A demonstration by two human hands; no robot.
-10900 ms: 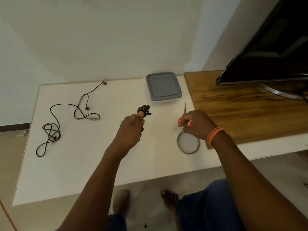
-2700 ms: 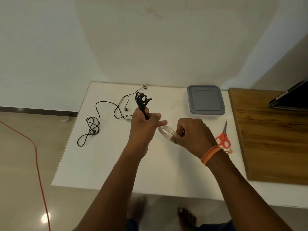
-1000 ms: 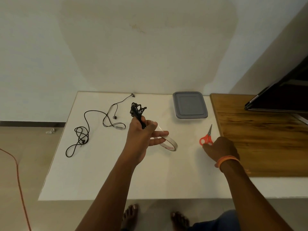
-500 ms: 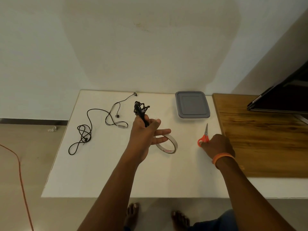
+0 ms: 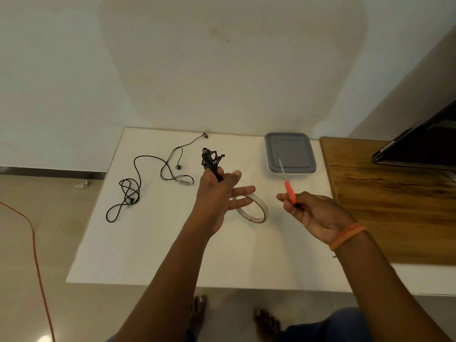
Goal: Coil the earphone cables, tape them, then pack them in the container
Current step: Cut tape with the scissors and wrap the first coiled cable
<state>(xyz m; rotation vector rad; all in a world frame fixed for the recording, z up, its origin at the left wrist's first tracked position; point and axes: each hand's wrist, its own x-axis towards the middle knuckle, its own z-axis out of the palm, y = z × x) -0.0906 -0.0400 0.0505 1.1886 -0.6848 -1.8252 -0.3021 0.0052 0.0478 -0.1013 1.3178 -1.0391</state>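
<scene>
My left hand (image 5: 218,193) holds a coiled black earphone bundle (image 5: 211,162) upright between thumb and palm, with the other fingers stretched out. A roll of clear tape (image 5: 254,210) hangs just beyond those fingers, above the white table (image 5: 153,248). My right hand (image 5: 313,214) grips red-handled scissors (image 5: 288,187), lifted off the table with the blades pointing toward the container. A second earphone cable (image 5: 148,178) lies loose on the table's left part. The grey-lidded container (image 5: 290,152) stands shut at the back of the table.
A wooden board (image 5: 394,201) adjoins the table on the right, with a dark screen (image 5: 424,141) standing on it. An orange cord (image 5: 34,248) runs across the floor at the left. My bare feet show below the table's front edge.
My right hand has picked the scissors up from the table and raised them toward the middle. My left hand keeps the earphone bundle, with the tape roll by its fingers.
</scene>
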